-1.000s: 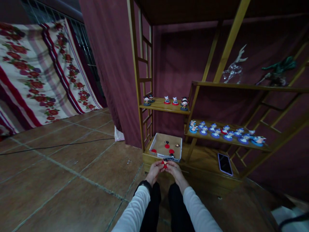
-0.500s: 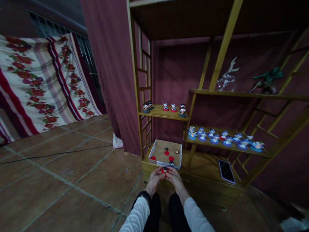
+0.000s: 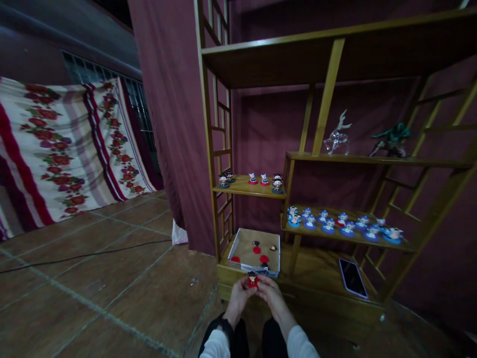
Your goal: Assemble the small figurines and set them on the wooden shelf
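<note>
Between my two hands, just in front of the box, is a small dark-haired figurine (image 3: 252, 277) with a red round base. My left hand (image 3: 239, 296) grips it from the left and my right hand (image 3: 270, 294) from the right, the fingers of both closed around the base. Beyond them a shallow cardboard box (image 3: 244, 239) sits on the lowest shelf. Inside lie red discs (image 3: 264, 259) and small dark figurine pieces (image 3: 256, 243), apart from each other.
Small figurines (image 3: 277, 185) stand on the left shelf (image 3: 242, 186). Several blue-based figurines (image 3: 328, 226) line the right shelf. Above them are a clear deer figure (image 3: 338, 140) and a green-cloaked figure (image 3: 393, 139). A phone (image 3: 353, 277) lies at lower right. A cable (image 3: 93, 254) crosses the floor.
My view has tilted up, so the shelf sits lower in the picture. The figurine now shows its front more upright between my hands, which still grip it.
</note>
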The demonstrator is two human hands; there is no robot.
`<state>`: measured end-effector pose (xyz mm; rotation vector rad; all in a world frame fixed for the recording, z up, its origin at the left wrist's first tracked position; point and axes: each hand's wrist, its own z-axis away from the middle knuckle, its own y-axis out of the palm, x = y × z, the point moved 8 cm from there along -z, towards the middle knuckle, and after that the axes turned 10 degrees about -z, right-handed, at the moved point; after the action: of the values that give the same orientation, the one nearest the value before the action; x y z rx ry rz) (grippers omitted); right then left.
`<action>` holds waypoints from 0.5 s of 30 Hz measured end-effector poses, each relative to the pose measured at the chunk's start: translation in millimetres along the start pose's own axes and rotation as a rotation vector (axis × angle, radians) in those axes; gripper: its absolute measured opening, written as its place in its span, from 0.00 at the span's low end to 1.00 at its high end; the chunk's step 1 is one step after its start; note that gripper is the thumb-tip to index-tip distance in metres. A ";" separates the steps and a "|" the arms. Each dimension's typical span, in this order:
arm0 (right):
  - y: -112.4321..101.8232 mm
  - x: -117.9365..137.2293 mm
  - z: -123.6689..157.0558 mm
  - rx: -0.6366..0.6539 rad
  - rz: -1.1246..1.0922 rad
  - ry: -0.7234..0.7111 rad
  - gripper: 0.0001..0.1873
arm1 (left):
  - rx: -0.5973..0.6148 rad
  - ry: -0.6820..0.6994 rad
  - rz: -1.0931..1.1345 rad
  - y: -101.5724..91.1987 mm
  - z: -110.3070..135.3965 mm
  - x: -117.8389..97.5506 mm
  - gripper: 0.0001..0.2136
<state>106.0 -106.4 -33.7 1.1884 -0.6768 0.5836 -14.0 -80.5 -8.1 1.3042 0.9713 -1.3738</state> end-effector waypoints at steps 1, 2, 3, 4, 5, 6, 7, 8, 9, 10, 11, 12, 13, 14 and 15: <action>1.5 1.3 2.2 0.008 0.005 0.004 0.26 | 0.006 0.015 0.005 0.6 1.9 -2.3 0.24; 3.1 3.1 4.7 0.017 0.008 0.003 0.26 | 0.013 0.032 0.010 1.3 4.4 -5.1 0.23; 5.0 5.2 7.1 0.029 0.009 0.000 0.25 | 0.020 0.048 0.012 2.0 7.2 -8.0 0.23; 6.6 7.5 9.4 0.039 0.007 -0.006 0.25 | 0.026 0.062 0.012 2.6 10.0 -10.8 0.22; 8.1 9.7 11.5 0.049 0.004 -0.012 0.25 | 0.031 0.071 0.008 3.2 12.6 -13.2 0.21; 9.4 11.7 13.3 0.056 0.001 -0.017 0.25 | 0.036 0.071 0.001 3.7 14.6 -14.8 0.21; 10.4 13.4 15.0 0.061 -0.003 -0.020 0.25 | 0.041 0.065 -0.007 4.2 16.0 -15.6 0.20; 11.5 14.8 16.6 0.066 -0.004 -0.020 0.25 | 0.047 0.054 -0.014 4.6 16.8 -15.7 0.20; 12.6 16.1 18.3 0.072 -0.004 -0.017 0.25 | 0.052 0.041 -0.020 5.0 17.0 -15.2 0.20; 13.8 17.4 20.1 0.078 -0.001 -0.013 0.24 | 0.057 0.028 -0.024 5.3 16.8 -14.3 0.20; 15.2 19.0 22.2 0.086 0.003 -0.011 0.24 | 0.060 0.016 -0.025 5.3 16.3 -13.0 0.20; 16.7 20.6 24.4 0.095 0.008 -0.010 0.23 | 0.062 0.009 -0.025 5.2 15.6 -11.9 0.20; 18.1 22.2 26.5 0.105 0.014 -0.010 0.23 | 0.060 0.004 -0.021 5.0 15.0 -10.8 0.20; 19.4 23.6 28.3 0.115 0.018 -0.012 0.23 | 0.056 0.002 -0.017 4.6 14.4 -9.9 0.20; 20.5 24.7 29.7 0.124 0.020 -0.013 0.22 | 0.051 0.002 -0.012 4.2 13.9 -9.2 0.20</action>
<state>102.7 -127.9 4.3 1.3026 -0.6724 0.6427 -13.4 -93.8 2.9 1.3393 0.9521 -1.4152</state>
